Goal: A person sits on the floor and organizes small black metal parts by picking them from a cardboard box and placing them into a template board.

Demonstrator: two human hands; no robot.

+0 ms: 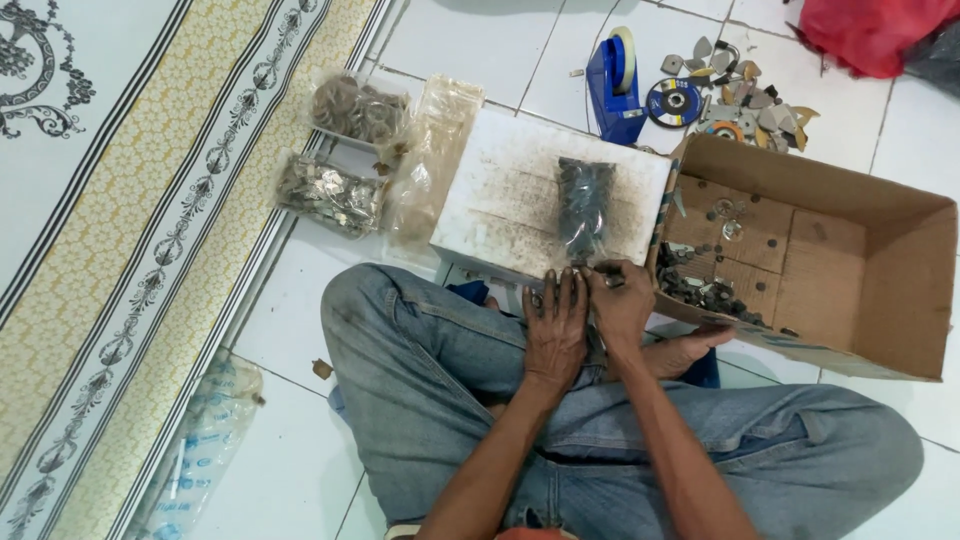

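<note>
I sit cross-legged on a tiled floor. A clear plastic bag filled with small dark metal parts lies on a small white board in front of my knees. My left hand rests flat at the near edge of the board, its fingers by the bag's open end. My right hand pinches that near end of the bag between finger and thumb.
An open cardboard box with loose dark parts stands at the right. Behind the board are a blue tape dispenser, a grinding disc and scattered metal pieces. Several filled and empty plastic bags lie left, beside a patterned mat.
</note>
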